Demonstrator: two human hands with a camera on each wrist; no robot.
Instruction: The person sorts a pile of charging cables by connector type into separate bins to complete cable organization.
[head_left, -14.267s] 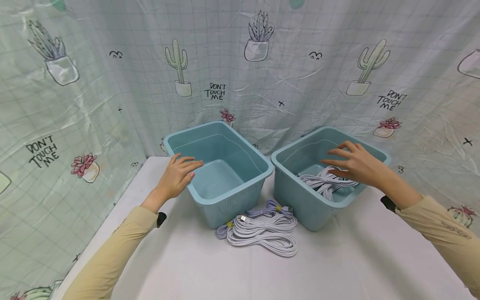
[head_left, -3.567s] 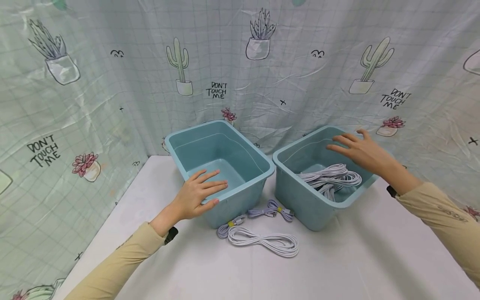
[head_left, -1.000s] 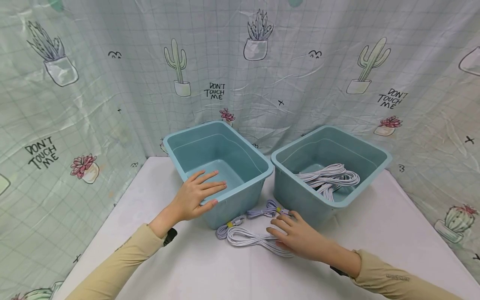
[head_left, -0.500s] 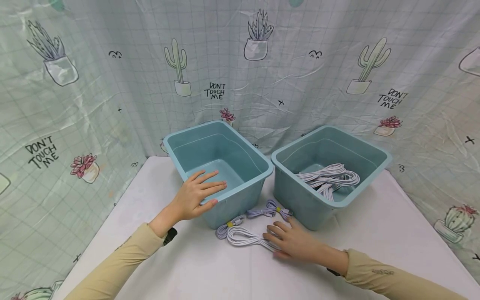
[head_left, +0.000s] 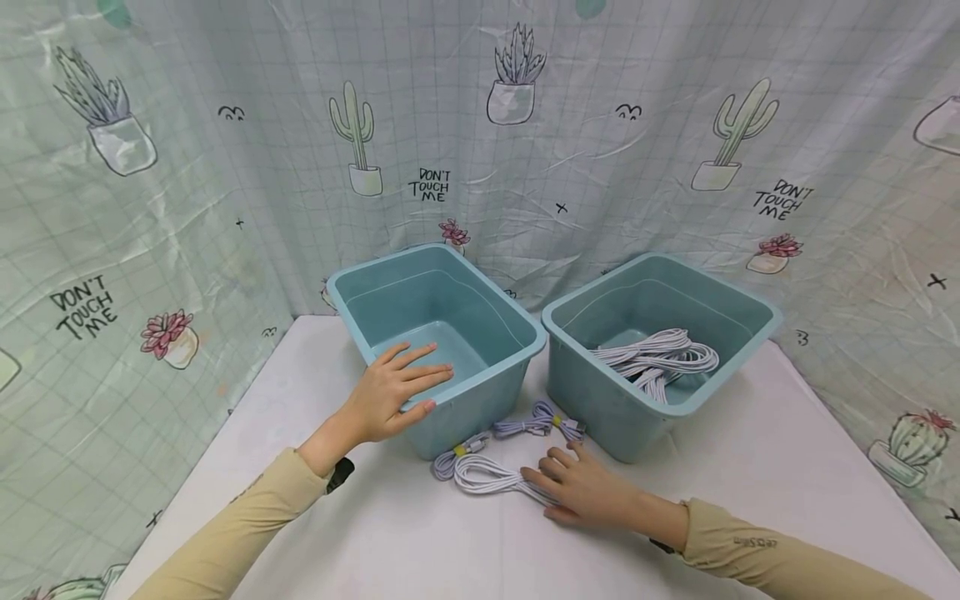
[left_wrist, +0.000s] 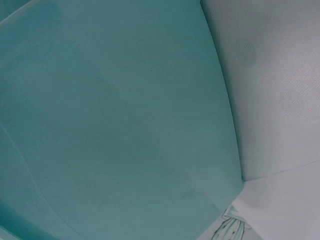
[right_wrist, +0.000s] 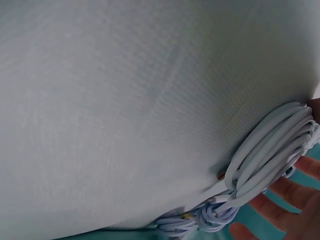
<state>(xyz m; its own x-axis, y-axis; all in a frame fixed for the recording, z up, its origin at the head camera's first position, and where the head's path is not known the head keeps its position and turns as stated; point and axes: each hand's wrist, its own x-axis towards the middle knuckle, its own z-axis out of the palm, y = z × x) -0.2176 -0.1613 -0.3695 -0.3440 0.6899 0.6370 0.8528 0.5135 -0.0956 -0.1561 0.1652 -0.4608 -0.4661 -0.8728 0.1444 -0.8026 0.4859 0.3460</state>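
Note:
My right hand (head_left: 583,493) is bent over the right end of a figure-eight coil of white cable (head_left: 483,476) on the table. In the right wrist view, the coiled loops (right_wrist: 270,155) lie between the thumb and the spread fingers (right_wrist: 287,192). My left hand (head_left: 386,392) rests with straight fingers over the near rim of the left blue-green bin (head_left: 480,408); only bare bottom shows inside it. To the right stands a matching bin (head_left: 607,408) with several bundled white cables (head_left: 667,354) in it.
Bundled lilac cables with yellow ties lie just behind the white coil: one (head_left: 446,463) at the left bin's foot, others (head_left: 551,421) between the bins. A printed curtain (head_left: 480,167) hangs behind. White cloth covers the table (head_left: 405,533).
My right hand has come from above the right bin down to the white coil and shifted slightly left onto it. Since the oldest frame, one white coil has left the table. The left hand stays put lately.

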